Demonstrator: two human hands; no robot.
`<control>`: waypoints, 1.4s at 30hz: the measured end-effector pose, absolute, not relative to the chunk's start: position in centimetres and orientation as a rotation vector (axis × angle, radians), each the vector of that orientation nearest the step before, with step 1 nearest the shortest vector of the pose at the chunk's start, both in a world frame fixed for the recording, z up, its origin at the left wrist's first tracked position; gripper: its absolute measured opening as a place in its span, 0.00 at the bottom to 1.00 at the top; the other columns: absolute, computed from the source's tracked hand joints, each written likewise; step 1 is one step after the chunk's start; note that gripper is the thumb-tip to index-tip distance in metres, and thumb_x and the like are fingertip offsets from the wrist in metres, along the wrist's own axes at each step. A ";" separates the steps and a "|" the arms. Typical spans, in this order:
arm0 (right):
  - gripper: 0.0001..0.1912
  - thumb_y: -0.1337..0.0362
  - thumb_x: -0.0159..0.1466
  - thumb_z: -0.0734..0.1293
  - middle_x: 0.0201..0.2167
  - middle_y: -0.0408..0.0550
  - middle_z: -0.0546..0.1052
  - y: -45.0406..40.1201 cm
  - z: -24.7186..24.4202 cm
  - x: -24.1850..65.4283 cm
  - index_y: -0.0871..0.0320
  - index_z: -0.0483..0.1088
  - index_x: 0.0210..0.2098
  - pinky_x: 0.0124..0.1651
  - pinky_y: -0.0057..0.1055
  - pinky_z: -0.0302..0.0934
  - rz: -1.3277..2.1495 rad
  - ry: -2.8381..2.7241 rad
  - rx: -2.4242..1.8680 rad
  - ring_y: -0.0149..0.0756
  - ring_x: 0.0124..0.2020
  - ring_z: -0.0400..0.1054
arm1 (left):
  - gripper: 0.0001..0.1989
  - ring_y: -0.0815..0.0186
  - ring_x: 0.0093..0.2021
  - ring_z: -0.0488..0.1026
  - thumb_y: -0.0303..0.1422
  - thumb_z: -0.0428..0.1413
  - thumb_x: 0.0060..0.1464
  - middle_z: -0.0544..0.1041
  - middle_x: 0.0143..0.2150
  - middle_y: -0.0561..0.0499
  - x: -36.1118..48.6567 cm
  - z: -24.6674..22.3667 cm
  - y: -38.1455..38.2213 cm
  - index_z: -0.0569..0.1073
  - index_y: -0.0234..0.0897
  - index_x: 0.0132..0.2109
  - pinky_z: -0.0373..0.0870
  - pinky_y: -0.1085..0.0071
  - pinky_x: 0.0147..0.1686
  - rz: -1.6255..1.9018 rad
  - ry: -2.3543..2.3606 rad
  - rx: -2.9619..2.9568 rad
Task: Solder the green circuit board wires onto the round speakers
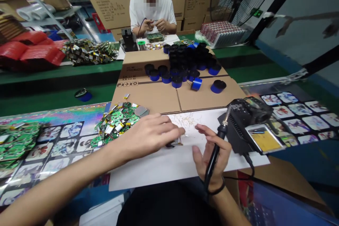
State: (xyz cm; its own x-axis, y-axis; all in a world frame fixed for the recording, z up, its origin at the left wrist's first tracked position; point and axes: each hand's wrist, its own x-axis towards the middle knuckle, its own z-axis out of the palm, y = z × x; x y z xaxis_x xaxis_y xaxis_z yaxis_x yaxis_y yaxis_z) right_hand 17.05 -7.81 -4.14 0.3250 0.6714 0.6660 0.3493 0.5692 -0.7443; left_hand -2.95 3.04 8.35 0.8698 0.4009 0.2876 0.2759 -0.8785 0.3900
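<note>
My right hand (215,152) grips a soldering iron (214,153) with a black handle, its metal tip pointing up and away; thumb and forefinger stand apart. My left hand (156,130) is bent over the white sheet (148,173), fingers curled down on a small dark part with thin wires (175,143), mostly hidden beneath them. Thin wire bits (189,119) lie scattered just beyond the fingertips. Left of them is a heap of green circuit boards (119,122) with silvery battery cells.
Black-and-blue round housings (182,63) crowd a cardboard sheet (159,97) ahead. A black soldering station (233,130) with a yellow sponge (265,139) stands at right. More circuit boards (18,141) lie far left. Across the table a person (153,14) works with both hands.
</note>
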 end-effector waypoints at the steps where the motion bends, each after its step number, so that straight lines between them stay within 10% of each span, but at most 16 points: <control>1: 0.25 0.72 0.67 0.72 0.62 0.58 0.77 -7.6 -4.0 16.6 0.50 0.62 0.59 0.64 0.62 0.73 0.279 -1.290 -1.003 0.51 0.62 0.76 | 0.10 0.62 0.41 0.80 0.32 0.53 0.74 0.84 0.43 0.47 -2.7 7.7 3.0 0.79 0.43 0.52 0.74 0.67 0.40 0.600 0.591 2.583; 16: 0.31 0.73 0.62 0.77 0.56 0.53 0.79 -5.3 -2.1 16.6 0.47 0.65 0.59 0.59 0.53 0.79 0.254 -1.495 -1.011 0.46 0.58 0.79 | 0.22 0.64 0.36 0.83 0.49 0.70 0.58 0.80 0.39 0.50 -0.1 2.7 0.5 0.71 0.39 0.43 0.82 0.68 0.40 0.725 0.787 1.213; 21: 0.34 0.75 0.60 0.77 0.57 0.54 0.79 -6.3 -3.0 18.2 0.49 0.64 0.60 0.64 0.53 0.75 0.329 -1.481 -1.028 0.46 0.60 0.78 | 0.10 0.61 0.49 0.82 0.40 0.59 0.71 0.83 0.48 0.46 -3.4 2.4 0.8 0.77 0.40 0.53 0.80 0.63 0.53 0.712 0.896 1.782; 27: 0.33 0.74 0.60 0.78 0.56 0.56 0.80 -8.4 -5.0 20.8 0.51 0.66 0.60 0.62 0.54 0.76 0.333 -1.530 -1.168 0.48 0.58 0.79 | 0.26 0.55 0.73 0.68 0.24 0.61 0.65 0.71 0.72 0.44 -6.3 0.1 1.1 0.72 0.46 0.66 0.68 0.51 0.73 0.348 0.658 2.307; 32: 0.30 0.73 0.62 0.77 0.54 0.56 0.82 -9.4 -5.4 20.1 0.52 0.67 0.59 0.56 0.50 0.80 0.336 -1.598 -1.237 0.47 0.55 0.81 | 0.08 0.54 0.63 0.75 0.32 0.60 0.69 0.76 0.63 0.43 -5.6 -1.6 1.1 0.79 0.42 0.53 0.76 0.51 0.63 0.403 0.764 2.464; 42: 0.27 0.72 0.65 0.76 0.57 0.56 0.82 -10.1 -5.9 19.5 0.51 0.68 0.59 0.59 0.51 0.79 0.420 -1.628 -1.273 0.47 0.56 0.81 | 0.07 0.62 0.51 0.80 0.32 0.60 0.70 0.80 0.51 0.45 -5.8 -1.7 2.2 0.85 0.42 0.47 0.77 0.65 0.51 0.541 0.682 2.191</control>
State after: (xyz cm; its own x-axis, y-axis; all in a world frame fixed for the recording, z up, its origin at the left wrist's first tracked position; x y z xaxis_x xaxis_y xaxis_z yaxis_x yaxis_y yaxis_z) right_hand 19.48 -10.12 -5.90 0.0385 0.8759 0.4810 0.5342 0.3888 -0.7507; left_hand -5.76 2.16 -1.69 0.7670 0.6214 0.1598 0.2973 -0.5650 0.7697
